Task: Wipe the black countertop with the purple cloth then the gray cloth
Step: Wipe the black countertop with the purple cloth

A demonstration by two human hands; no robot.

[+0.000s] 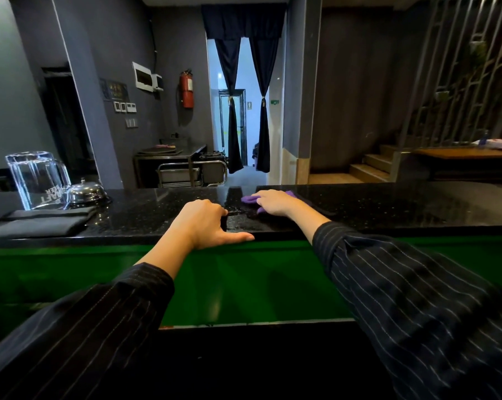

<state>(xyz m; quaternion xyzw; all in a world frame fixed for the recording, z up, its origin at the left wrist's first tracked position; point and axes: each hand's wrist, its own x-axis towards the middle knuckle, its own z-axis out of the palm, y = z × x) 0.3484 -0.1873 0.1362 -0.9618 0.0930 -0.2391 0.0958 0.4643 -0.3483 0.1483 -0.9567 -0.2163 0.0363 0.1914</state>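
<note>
The black speckled countertop [388, 206] runs across the view above a green front panel. My right hand [275, 202] lies flat on the purple cloth [249, 198], pressing it onto the counter near the far edge; most of the cloth is hidden under the palm. My left hand [206, 223] rests on the counter's near edge, fingers curled on top and thumb stretched along the rim, holding nothing. A folded gray cloth [39, 223] lies on the counter at the left.
A clear glass pitcher [36, 180] and a metal service bell [85, 192] stand at the left behind the gray cloth. Beyond the counter are a steel table with a cart, a curtained doorway and stairs at the right.
</note>
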